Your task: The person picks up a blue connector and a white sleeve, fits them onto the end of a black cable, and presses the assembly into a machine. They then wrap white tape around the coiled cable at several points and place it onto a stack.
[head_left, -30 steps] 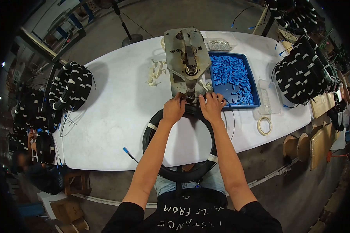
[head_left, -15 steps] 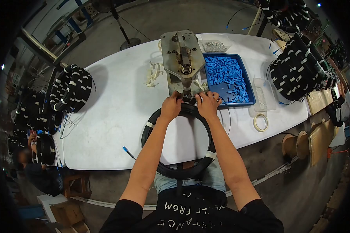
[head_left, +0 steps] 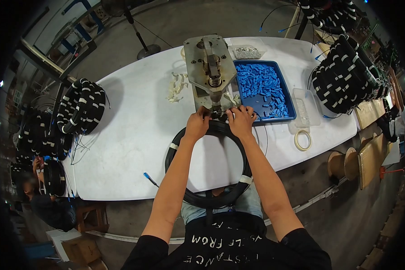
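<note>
A coil of black cable, bound with white tape, hangs over the table's front edge toward my lap. Its far side lies under the head of a metal bench press. My left hand grips the cable just left of the press tip, fingers curled in. On the other side of the tip, my right hand holds the cable with bent fingers, close to the blue tray. What sits exactly between my fingertips is too small to make out. A blue-tipped cable end sticks out left of the coil.
Small blue parts fill much of the tray. A tape roll and clear plastic boxes lie on the right. Taped cable coils stand at the left and right. Another person is at far left.
Both hands keep their places at the press and on the cable. The view has shifted very slightly; nothing else visibly differs.
</note>
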`<control>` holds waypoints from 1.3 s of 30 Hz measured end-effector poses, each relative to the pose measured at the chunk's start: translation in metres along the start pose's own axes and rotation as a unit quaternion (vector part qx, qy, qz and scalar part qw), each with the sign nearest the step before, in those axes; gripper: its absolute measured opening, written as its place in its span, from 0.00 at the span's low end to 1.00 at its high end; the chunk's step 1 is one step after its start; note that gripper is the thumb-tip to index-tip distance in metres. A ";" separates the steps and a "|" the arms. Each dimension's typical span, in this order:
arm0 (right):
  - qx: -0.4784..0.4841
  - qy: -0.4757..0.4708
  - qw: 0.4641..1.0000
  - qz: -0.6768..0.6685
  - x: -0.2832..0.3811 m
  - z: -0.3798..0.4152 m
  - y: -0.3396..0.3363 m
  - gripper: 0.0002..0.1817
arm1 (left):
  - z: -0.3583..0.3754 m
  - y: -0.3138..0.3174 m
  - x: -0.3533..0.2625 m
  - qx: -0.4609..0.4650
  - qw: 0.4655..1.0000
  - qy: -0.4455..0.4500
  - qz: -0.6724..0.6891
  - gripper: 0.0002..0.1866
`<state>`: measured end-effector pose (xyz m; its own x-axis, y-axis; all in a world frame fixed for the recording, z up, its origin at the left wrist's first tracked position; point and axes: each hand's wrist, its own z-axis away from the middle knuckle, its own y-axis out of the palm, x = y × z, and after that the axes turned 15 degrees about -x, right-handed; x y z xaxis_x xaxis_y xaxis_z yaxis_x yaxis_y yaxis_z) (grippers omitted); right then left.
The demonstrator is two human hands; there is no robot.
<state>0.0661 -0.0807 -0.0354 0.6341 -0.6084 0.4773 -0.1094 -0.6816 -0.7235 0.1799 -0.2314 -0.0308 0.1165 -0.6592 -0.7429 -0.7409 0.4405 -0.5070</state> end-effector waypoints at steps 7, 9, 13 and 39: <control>-0.001 -0.001 1.000 0.000 -0.001 0.001 0.000 0.16 | 0.001 -0.002 0.001 0.010 1.000 0.000 -0.007 0.06; -0.015 -0.005 1.000 -0.002 -0.003 0.001 0.002 0.16 | 0.001 -0.002 0.000 0.004 1.000 -0.002 -0.007 0.06; -0.032 -0.016 0.999 0.005 -0.002 0.001 0.002 0.16 | 0.001 -0.003 -0.003 0.007 1.000 -0.023 -0.005 0.06; -0.019 -0.007 1.000 -0.018 -0.001 0.001 -0.002 0.15 | 0.002 -0.003 -0.004 0.008 1.000 -0.017 0.003 0.06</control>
<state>0.0663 -0.0783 -0.0348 0.6492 -0.5776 0.4949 -0.1156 -0.7180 -0.6864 0.1826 -0.2294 -0.0273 0.1344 -0.6355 -0.7603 -0.7310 0.4545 -0.5091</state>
